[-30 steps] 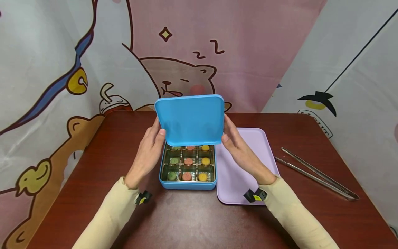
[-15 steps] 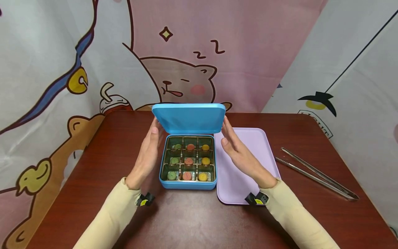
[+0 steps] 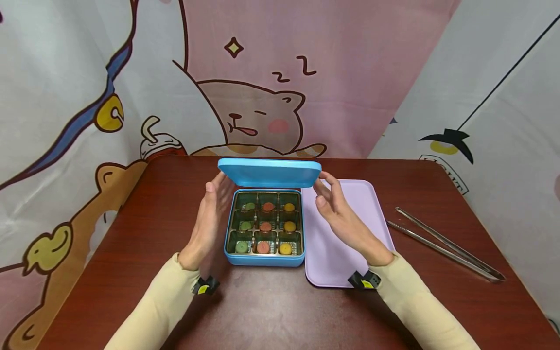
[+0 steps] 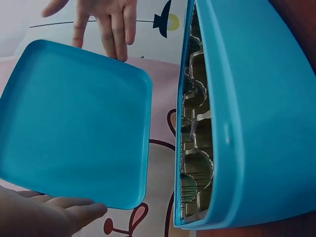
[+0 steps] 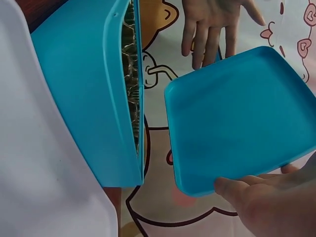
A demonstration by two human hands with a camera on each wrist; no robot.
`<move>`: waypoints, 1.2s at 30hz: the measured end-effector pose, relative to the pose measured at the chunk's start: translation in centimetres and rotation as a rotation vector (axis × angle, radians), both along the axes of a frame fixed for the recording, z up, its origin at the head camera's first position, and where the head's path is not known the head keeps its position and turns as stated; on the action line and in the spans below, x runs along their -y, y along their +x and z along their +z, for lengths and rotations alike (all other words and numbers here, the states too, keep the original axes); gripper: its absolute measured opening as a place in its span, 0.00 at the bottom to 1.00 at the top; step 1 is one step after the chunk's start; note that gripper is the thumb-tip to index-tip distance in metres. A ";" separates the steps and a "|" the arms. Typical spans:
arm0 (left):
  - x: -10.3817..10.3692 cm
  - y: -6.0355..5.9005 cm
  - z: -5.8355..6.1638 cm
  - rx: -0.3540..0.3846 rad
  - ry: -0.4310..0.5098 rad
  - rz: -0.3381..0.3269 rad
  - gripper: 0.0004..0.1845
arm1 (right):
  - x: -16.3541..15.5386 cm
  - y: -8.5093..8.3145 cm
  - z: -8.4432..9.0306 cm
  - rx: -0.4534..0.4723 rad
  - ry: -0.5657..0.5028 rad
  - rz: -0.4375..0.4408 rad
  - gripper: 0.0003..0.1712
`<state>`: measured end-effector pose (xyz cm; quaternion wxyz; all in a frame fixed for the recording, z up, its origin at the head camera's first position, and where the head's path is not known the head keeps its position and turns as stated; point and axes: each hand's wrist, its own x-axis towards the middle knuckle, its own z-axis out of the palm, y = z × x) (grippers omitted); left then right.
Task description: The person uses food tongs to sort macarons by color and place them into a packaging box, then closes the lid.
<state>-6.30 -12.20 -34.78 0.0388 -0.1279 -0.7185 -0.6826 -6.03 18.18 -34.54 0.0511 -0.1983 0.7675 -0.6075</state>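
A blue lid (image 3: 270, 171) hangs nearly flat just above the far edge of an uncovered blue box (image 3: 264, 260). My left hand (image 3: 214, 194) presses its left side and my right hand (image 3: 325, 194) its right side, fingers fairly straight. The box's gold insert holds small green, red and yellow sweets (image 3: 265, 227), one per compartment. In the left wrist view the lid's underside (image 4: 74, 123) lies beside the box (image 4: 256, 98), with my left hand (image 4: 44, 212) at its near edge. The right wrist view shows the lid (image 5: 242, 118), the box (image 5: 79, 98) and my right hand (image 5: 266, 202).
A lilac tray (image 3: 350, 209) lies flat right of the box, touching it. Metal tongs (image 3: 442, 243) rest farther right on the dark red table (image 3: 271, 311). Cartoon-print cloth hangs behind and on both sides of the table.
The lid has swung from standing almost upright over the box to lying nearly flat, and it sits lower and farther back. Both hands followed it and kept hold.
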 end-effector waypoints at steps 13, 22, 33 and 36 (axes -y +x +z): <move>-0.1 0.5 -0.8 0.006 0.022 -0.001 0.46 | -0.2 0.0 -1.0 -0.009 0.019 -0.006 0.51; 0.2 0.8 -1.6 0.020 -0.148 0.003 0.36 | -0.2 0.2 -0.8 0.011 0.149 -0.006 0.54; 1.4 1.1 -2.4 0.055 -0.184 -0.079 0.44 | -1.1 0.6 -0.9 0.064 0.226 0.046 0.49; 1.9 1.1 -2.5 0.057 -0.240 -0.112 0.48 | -1.4 0.7 -1.0 0.076 0.261 0.068 0.52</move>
